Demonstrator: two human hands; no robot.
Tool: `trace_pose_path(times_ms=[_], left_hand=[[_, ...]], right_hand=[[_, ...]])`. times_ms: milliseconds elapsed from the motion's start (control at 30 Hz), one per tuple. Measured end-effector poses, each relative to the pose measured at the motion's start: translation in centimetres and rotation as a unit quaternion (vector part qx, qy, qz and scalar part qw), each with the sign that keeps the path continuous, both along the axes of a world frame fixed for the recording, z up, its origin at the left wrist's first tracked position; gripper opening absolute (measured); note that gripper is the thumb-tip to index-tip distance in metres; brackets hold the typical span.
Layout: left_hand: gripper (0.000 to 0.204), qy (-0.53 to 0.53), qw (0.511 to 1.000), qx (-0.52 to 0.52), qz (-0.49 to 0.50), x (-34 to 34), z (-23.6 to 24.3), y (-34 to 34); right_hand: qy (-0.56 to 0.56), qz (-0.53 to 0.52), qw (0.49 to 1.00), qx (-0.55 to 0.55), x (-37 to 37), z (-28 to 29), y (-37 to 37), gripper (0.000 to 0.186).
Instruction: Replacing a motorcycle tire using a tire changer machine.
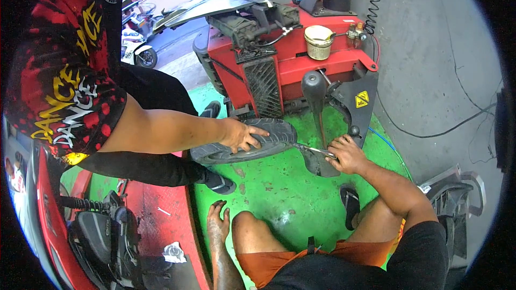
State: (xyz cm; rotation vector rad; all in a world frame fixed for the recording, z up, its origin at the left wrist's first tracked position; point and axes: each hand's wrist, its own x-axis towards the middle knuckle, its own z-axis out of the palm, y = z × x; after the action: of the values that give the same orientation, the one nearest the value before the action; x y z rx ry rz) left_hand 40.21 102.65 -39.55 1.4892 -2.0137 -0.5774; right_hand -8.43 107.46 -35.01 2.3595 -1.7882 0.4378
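Our right hand (346,154): closed round 1 lever (312,149), tip at tyre (277,133). Left hand (217,224): empty, half-curled. Levering: seemingly unfinished.

One black, round rubber tyre (279,127) and one thin, grey metal bar (312,150) are counted. Four bare hands can be counted clearly: two of the person, the left hand (217,221) and the right hand (348,154), and two of a co-worker (158,126). Three dark, flat sandals (221,184) are seen, also one cream-coloured, round plastic bucket (318,50) and one yellow warning label (362,99).
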Motion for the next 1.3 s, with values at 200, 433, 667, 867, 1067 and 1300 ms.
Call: trace_pose_path(times_ms=[200,433,667,867,1067,1300], left_hand=[[0.028,0.006,0.999,-0.034,-0.007,0.5,-0.8,0.1],[0.027,0.006,0.999,-0.038,-0.009,0.6,-1.0,0.1],[0.028,-0.001,0.999,-0.037,-0.013,0.5,-0.9,0.2],[0.029,-0.007,1.000,-0.027,-0.006,0.4,-0.5,0.2],[0.033,0.120,0.992,0.032,-0.030,-2.8,2.3,-0.2],[0.034,0.229,0.903,-0.178,-0.317,-15.5,15.3,1.1]], right_hand=[[0.000,0.000,1.000,-0.002,0.2,0.1,0.1,0.026],[-0.001,-0.001,1.000,0.001,0.3,0.1,0.1,0.026],[0.001,-0.007,1.000,0.018,0.3,0.2,0.1,0.027],[0.000,-0.012,1.000,0.023,0.3,-0.1,0.0,0.027],[-0.006,-0.015,1.000,0.024,0.3,-0.1,-0.3,0.026],[-0.011,-0.019,1.000,0.019,0.0,-0.4,-0.1,0.026]])
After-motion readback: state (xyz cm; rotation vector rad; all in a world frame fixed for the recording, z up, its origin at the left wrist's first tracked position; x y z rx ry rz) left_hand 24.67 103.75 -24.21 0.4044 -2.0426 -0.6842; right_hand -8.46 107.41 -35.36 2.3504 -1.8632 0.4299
